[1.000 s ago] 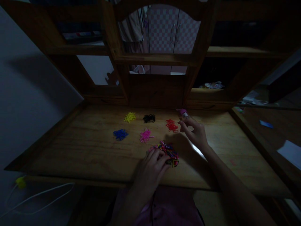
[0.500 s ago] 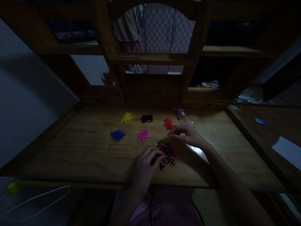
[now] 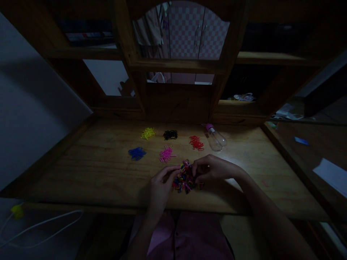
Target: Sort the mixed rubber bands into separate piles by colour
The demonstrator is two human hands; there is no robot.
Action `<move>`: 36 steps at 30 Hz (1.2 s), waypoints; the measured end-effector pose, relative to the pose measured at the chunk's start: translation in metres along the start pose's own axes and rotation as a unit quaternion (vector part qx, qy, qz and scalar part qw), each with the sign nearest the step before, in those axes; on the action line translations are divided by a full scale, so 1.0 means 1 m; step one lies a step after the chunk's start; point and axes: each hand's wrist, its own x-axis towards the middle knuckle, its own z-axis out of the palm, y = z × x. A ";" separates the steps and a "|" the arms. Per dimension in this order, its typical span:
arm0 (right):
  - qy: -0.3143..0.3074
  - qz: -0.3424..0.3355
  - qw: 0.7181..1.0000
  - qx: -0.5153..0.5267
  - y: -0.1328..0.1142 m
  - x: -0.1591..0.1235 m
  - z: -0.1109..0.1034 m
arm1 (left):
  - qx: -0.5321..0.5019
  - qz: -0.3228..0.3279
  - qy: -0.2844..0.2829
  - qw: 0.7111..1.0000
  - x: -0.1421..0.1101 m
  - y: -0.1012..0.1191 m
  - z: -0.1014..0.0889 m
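Observation:
A mixed heap of coloured paper clips [image 3: 185,182] lies on the desk between my hands. My left hand [image 3: 162,180] is at its left edge, thumb and forefinger pinched together, with a bit of pink at the tips that looks like a paper clip. From the right, my right hand [image 3: 213,169] reaches into the heap with bent, closed fingers; what they grip is hidden. Beyond are single-colour piles: pink clips [image 3: 166,154], blue clips [image 3: 137,153], yellow clips [image 3: 148,133], black clips [image 3: 170,135] and red clips [image 3: 196,143].
A clear bulb-shaped bottle [image 3: 217,141] with a pink cap lies right of the red pile. The wooden desk [image 3: 89,162] has a shelf unit [image 3: 176,65] along its back. At the right are a white paper [image 3: 331,176] and a small blue card [image 3: 301,141].
My right hand has moved from near the red pile down to the mixed heap. My left hand has drawn slightly left, and the heap is more spread out. The view has shifted a little.

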 end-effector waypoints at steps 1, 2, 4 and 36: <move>-0.011 0.000 1.000 -0.004 -0.003 -0.001 0.002 | -0.004 -0.003 0.000 1.000 -0.001 -0.001 0.000; -0.021 0.001 1.000 -0.013 -0.007 -0.001 0.004 | -0.010 -0.005 0.002 1.000 -0.001 -0.001 0.000; -0.035 0.005 0.998 -0.042 -0.014 -0.002 0.010 | -0.028 -0.013 0.006 1.000 -0.002 -0.001 -0.001; 0.115 -0.010 0.993 0.000 -0.016 -0.004 0.005 | -0.044 -0.022 0.007 0.999 -0.003 0.003 0.001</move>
